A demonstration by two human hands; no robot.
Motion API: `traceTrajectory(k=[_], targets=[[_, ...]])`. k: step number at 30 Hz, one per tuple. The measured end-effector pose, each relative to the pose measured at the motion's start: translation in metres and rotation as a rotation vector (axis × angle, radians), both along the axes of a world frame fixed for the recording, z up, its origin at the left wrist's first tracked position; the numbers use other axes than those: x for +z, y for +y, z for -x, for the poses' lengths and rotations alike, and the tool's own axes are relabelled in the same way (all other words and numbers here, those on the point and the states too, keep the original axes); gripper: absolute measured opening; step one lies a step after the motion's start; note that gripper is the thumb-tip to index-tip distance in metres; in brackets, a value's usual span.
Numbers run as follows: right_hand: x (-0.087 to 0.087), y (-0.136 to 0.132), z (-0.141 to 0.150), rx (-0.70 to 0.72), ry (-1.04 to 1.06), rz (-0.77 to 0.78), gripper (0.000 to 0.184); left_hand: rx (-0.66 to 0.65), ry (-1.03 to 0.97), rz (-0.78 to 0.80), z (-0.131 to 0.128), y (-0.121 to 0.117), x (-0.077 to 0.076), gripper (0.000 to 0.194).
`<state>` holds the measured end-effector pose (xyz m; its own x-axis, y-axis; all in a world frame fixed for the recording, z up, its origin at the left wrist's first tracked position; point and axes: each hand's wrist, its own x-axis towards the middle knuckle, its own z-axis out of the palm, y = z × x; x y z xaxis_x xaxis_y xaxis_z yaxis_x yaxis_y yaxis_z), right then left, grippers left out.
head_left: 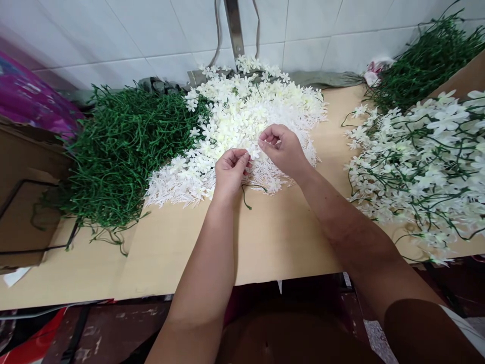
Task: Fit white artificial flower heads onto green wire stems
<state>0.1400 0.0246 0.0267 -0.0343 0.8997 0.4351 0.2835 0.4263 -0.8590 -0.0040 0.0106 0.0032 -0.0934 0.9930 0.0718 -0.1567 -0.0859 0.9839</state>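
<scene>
My left hand (230,169) is closed in a pinch over the near edge of a pile of loose white plastic flowers (242,116), and a thin green stem (248,194) curls down from under it. My right hand (282,149) is also pinched, fingertips together on a small white flower just right of the left hand. Both hands hover over the pale wooden table (265,242).
A heap of bare green stems (121,151) lies to the left. Finished stems with white flowers (424,162) are piled on the right, more green stems (428,60) behind them. A cardboard box (22,202) sits at far left. White tiled wall at the back.
</scene>
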Motion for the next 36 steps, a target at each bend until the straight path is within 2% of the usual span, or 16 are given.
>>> traceTrajectory(k=[5,8,18,24,36], targets=[[0.007,-0.005,0.001,0.140,0.102,0.059,0.009,0.033,0.022,0.013,0.000,-0.001,0.002,0.015],[0.008,-0.009,0.003,0.164,0.036,0.039,0.009,0.054,0.031,0.021,0.000,-0.001,0.003,0.015],[-0.008,-0.002,0.000,-0.021,-0.382,-0.214,0.007,0.109,0.064,0.035,-0.003,-0.002,0.006,0.015],[-0.012,-0.003,0.004,-0.057,-0.503,-0.244,0.009,0.080,0.078,0.007,-0.002,-0.002,0.003,0.014],[-0.011,-0.006,0.006,0.019,-0.357,-0.091,0.009,0.090,0.086,-0.051,-0.003,0.000,-0.001,0.013]])
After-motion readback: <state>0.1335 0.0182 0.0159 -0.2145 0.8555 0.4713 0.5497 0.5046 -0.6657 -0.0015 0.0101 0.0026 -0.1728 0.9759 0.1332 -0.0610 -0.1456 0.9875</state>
